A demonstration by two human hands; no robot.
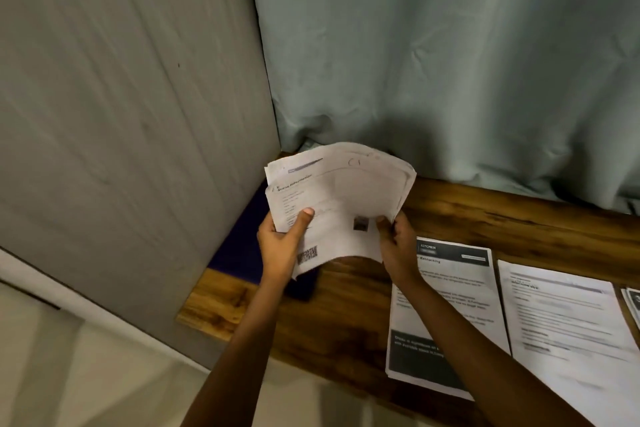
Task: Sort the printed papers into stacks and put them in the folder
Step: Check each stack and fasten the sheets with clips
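As fingers (306,215) pinch both edges, papers (346,191) fanned

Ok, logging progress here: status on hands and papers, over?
Left hand and right hand both grip the fanned paper bundle above the desk. Kitchen stack and plainer stack lie to its right. Dark blue folder beneath, partly hidden.

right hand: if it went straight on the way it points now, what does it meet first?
The right hand points up and left, into the fanned paper bundle it grips, so the bundle comes first. Past that, probably the curtain; depth is unclear from one view.
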